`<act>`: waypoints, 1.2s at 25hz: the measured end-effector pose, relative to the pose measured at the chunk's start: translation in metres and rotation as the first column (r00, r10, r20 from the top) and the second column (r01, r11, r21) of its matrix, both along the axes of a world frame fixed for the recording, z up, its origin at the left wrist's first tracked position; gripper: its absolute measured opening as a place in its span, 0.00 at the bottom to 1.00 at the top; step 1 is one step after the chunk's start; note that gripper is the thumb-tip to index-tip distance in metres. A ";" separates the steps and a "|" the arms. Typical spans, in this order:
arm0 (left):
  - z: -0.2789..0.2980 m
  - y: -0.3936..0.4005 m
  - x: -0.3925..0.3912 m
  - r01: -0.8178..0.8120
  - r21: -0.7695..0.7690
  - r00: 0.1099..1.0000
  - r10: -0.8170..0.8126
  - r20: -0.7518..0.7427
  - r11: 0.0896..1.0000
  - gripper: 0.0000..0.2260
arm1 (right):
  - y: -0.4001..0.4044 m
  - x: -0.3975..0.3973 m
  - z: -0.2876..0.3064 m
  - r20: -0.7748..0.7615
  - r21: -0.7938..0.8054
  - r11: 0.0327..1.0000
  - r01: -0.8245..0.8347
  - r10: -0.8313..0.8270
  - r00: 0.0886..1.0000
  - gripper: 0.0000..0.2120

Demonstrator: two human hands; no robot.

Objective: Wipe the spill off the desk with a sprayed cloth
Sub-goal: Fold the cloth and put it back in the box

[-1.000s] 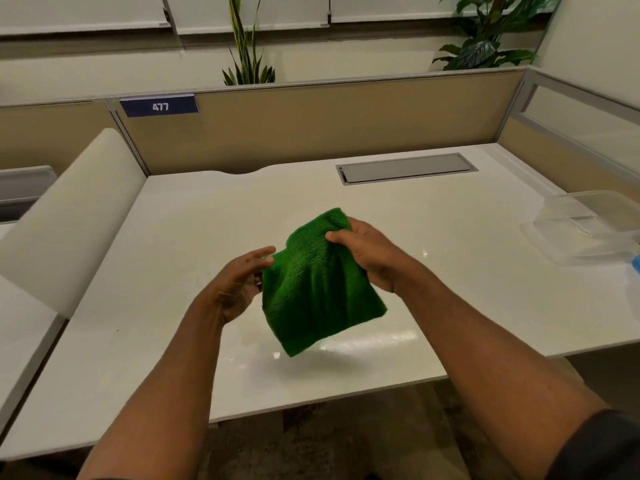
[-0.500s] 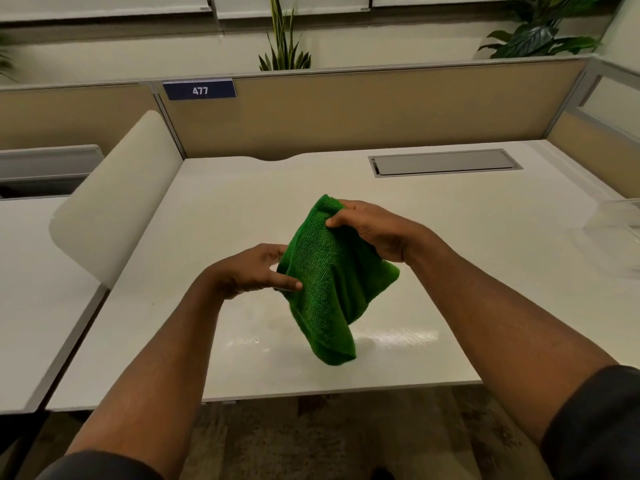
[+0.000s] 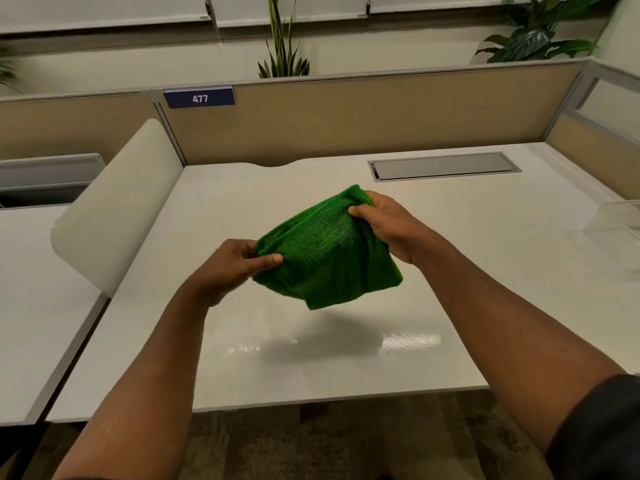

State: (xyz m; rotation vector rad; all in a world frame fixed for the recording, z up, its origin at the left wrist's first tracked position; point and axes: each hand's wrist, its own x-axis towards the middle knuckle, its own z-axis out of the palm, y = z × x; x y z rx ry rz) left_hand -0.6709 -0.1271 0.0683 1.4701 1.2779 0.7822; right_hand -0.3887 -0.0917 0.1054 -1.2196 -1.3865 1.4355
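A: Green microfibre cloth [image 3: 329, 258] is hanging above the white tabletop [image 3: 450, 271], clear of the surface, casting a shadow.
B: Grips?
A: Left hand [image 3: 239, 263] is pinching its near-left corner; right hand [image 3: 388, 223] is clutching the far upper edge.
B: Spill?
A: Wet sheen [image 3: 410, 341] is glinting just below.
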 end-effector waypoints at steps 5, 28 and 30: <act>0.047 0.023 0.037 -0.241 0.139 0.970 0.236 0.053 0.961 0.07 | -0.003 0.014 0.011 0.192 0.223 0.940 0.258 -0.302 0.934 0.07; 0.098 0.012 0.280 0.372 0.326 0.928 -0.335 -0.164 0.869 0.07 | -0.087 0.152 0.031 0.178 0.349 0.720 0.600 -0.680 0.712 0.06; 0.088 0.019 0.297 0.176 0.396 0.984 -0.146 -0.104 0.901 0.07 | -0.093 0.179 0.026 0.140 0.290 0.723 0.627 -0.680 0.720 0.07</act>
